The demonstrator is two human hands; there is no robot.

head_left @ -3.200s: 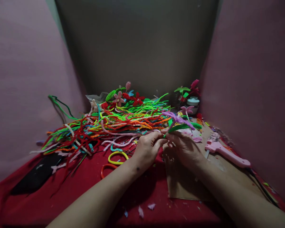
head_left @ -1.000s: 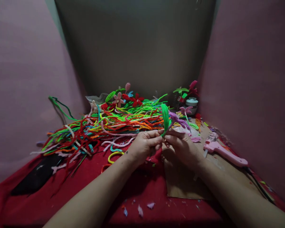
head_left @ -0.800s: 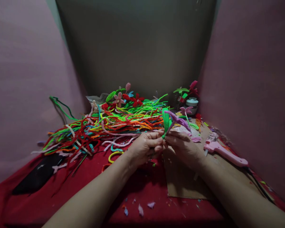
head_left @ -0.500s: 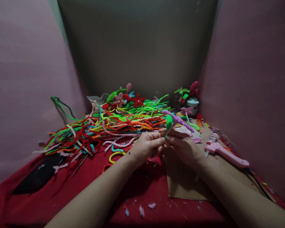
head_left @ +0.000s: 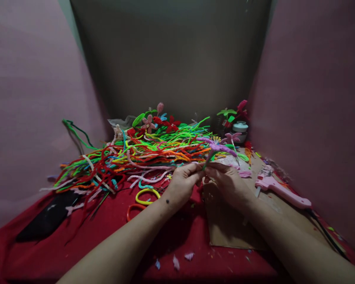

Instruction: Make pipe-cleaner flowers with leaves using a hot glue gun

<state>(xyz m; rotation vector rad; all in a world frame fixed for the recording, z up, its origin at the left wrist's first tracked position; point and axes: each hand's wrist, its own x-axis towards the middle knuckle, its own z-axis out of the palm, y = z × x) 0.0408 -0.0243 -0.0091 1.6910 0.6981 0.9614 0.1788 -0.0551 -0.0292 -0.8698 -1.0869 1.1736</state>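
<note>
A purple pipe-cleaner flower (head_left: pixel 217 148) with yellow stamens stands upright above my fingertips, its petals spread. My left hand (head_left: pixel 185 179) pinches near the base of its green-wrapped stem. From the other side, my right hand (head_left: pixel 226 180) also grips the stem, fingers closed and close against the left ones. The lower stem is hidden by the fingers. Part of a green leaf shows behind the purple base. Below the right hand lies a sheet of brown cardboard (head_left: pixel 225 232).
A heap of coloured pipe cleaners (head_left: pixel 154 152) spreads across the red cloth (head_left: pixel 100 256). Yellow and orange scissor handles (head_left: pixel 148 196) lie by my left forearm. At right is a pink glue gun (head_left: pixel 284 191), with a white-lidded jar (head_left: pixel 240 127) behind. A black pouch-like object (head_left: pixel 49 217) sits left.
The purple flower has turned and shifted slightly left, so its yellow stamens now show and the green leaf is mostly hidden. My left hand has uncovered more of the scissor handles.
</note>
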